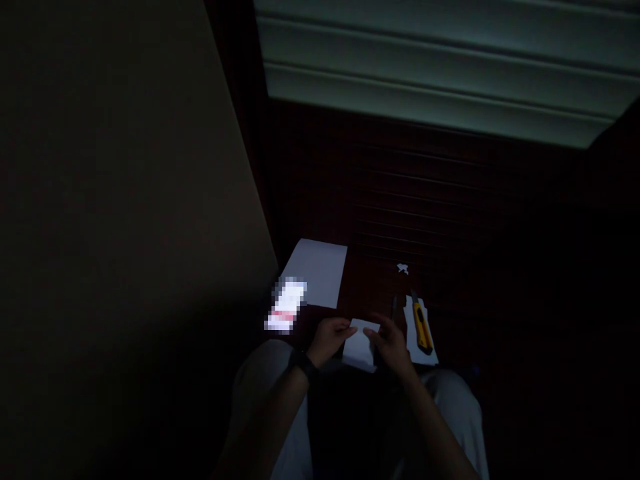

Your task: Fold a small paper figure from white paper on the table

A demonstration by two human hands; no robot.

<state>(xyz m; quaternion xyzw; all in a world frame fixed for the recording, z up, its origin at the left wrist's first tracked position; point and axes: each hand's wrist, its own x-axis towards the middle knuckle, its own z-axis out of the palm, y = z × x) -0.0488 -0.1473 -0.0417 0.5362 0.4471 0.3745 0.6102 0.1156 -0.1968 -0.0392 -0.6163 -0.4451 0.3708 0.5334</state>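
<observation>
Between my hands is a small piece of white paper (361, 348), which looks folded, with a narrow flap along its lower edge. My left hand (330, 339) grips its left side, thumb on top. On the other side my right hand (391, 343) pinches the upper right part with the thumb over the face. The fingers under the paper are hidden. To the right of my right hand, a yellow and black utility knife (423, 327) lies on white paper pieces (412, 343). A thin dark tool (395, 308), too dim to name, lies beside them.
At the back left lies a large white sheet (320, 270). A lit, pixelated screen (287, 307) overlaps its near corner. Small paper scraps (403, 268) lie farther back. A pale wall (150, 167) rises on the left, and a slatted shutter (425, 73) stands behind. The scene is very dark.
</observation>
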